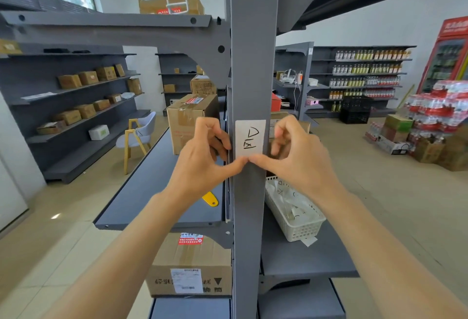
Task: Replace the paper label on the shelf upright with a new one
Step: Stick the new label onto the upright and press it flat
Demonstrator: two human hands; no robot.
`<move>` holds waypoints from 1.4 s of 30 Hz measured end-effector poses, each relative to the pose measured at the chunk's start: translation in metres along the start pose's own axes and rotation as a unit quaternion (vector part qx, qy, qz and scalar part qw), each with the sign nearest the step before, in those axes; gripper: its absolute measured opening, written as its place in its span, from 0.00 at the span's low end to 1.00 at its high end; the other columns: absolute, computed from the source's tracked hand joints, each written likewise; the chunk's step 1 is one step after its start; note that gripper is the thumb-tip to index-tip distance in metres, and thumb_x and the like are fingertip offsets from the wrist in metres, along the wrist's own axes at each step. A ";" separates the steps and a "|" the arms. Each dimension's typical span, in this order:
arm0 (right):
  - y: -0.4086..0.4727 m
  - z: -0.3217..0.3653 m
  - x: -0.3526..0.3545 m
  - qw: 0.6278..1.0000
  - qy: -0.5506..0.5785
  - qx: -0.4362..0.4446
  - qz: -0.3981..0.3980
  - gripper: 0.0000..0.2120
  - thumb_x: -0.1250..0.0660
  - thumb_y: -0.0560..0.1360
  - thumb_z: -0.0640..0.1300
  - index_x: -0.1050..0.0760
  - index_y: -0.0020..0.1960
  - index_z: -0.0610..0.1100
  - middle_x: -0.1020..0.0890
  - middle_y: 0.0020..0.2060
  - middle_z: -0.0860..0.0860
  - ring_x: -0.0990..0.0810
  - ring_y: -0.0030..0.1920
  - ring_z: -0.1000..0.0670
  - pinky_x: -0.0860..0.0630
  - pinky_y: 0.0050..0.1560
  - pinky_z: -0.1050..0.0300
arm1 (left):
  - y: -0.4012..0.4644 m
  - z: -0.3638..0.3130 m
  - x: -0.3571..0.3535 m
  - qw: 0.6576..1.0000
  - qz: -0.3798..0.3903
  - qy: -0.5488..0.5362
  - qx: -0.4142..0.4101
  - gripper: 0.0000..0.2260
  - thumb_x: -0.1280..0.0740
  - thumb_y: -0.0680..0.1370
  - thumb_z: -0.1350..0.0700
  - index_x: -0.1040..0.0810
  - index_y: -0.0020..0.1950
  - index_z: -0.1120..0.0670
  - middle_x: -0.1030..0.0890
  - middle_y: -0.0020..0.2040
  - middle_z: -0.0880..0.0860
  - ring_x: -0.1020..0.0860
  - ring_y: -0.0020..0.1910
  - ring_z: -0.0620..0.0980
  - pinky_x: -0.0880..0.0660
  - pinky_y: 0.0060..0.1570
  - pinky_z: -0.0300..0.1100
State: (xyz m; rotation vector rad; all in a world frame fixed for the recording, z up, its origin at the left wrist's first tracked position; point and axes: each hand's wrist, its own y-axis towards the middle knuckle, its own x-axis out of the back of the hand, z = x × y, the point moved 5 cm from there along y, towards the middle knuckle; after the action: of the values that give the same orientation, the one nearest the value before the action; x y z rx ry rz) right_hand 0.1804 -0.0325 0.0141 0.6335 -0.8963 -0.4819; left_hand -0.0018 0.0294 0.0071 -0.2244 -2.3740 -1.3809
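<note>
A white paper label (250, 137) with black hand-drawn marks sits flat on the grey shelf upright (249, 65) at chest height. My left hand (202, 159) is to its left, and the thumb tip presses on the label's bottom edge. My right hand (298, 154) is on the other side, with its thumb meeting the left thumb at that same bottom edge. The other fingers of both hands curl beside the upright. Neither hand holds a loose object.
A white plastic basket (301, 227) with marked paper slips stands on the grey shelf right of the upright. A yellow tool (210, 199) lies on the left shelf (141, 192), behind it a cardboard box (187, 121). Another box (190, 263) sits below.
</note>
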 end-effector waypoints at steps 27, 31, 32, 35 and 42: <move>0.029 0.023 0.017 0.999 -0.008 0.030 -0.040 0.21 0.31 0.71 0.68 0.36 0.45 0.54 0.18 0.33 0.54 0.17 0.34 0.54 0.18 0.35 0.50 | 0.035 -0.017 0.017 0.990 0.028 -0.119 0.063 0.18 0.26 0.75 0.58 0.35 0.51 0.49 0.21 0.42 0.53 0.21 0.33 0.54 0.21 0.39 0.51; 0.035 0.021 0.020 0.999 -0.010 0.019 -0.050 0.19 0.31 0.73 0.65 0.35 0.46 0.53 0.18 0.33 0.53 0.18 0.34 0.53 0.19 0.36 0.50 | 0.040 -0.016 0.015 0.997 0.015 -0.047 0.054 0.14 0.28 0.76 0.48 0.35 0.48 0.42 0.19 0.41 0.53 0.16 0.39 0.53 0.19 0.38 0.54; 0.033 0.018 0.020 0.999 -0.012 0.012 -0.048 0.19 0.31 0.74 0.65 0.34 0.46 0.52 0.18 0.33 0.53 0.19 0.33 0.52 0.20 0.36 0.52 | 0.036 -0.012 0.014 0.997 0.017 -0.043 0.062 0.14 0.28 0.75 0.46 0.35 0.47 0.41 0.19 0.41 0.53 0.15 0.40 0.53 0.19 0.37 0.54; 0.019 0.004 0.012 0.999 -0.005 -0.009 -0.034 0.19 0.31 0.74 0.65 0.34 0.44 0.52 0.19 0.32 0.52 0.21 0.31 0.53 0.24 0.33 0.57 | 0.019 0.001 0.009 0.996 0.013 -0.031 0.086 0.15 0.29 0.72 0.41 0.37 0.46 0.38 0.17 0.40 0.50 0.16 0.40 0.48 0.19 0.34 0.49; -0.014 -0.020 -0.022 0.998 0.006 -0.052 0.017 0.20 0.30 0.73 0.66 0.33 0.44 0.52 0.21 0.31 0.55 0.25 0.29 0.59 0.30 0.32 0.64 | -0.013 0.016 -0.008 0.993 0.027 -0.031 0.106 0.18 0.29 0.70 0.38 0.38 0.48 0.40 0.19 0.41 0.45 0.19 0.35 0.52 0.21 0.33 0.42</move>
State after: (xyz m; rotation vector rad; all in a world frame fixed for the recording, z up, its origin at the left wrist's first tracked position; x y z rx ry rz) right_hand 0.1831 -0.0225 -0.0174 0.5251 -0.8634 -0.4911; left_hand -0.0025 0.0373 -0.0137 -0.2721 -2.5236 -1.1015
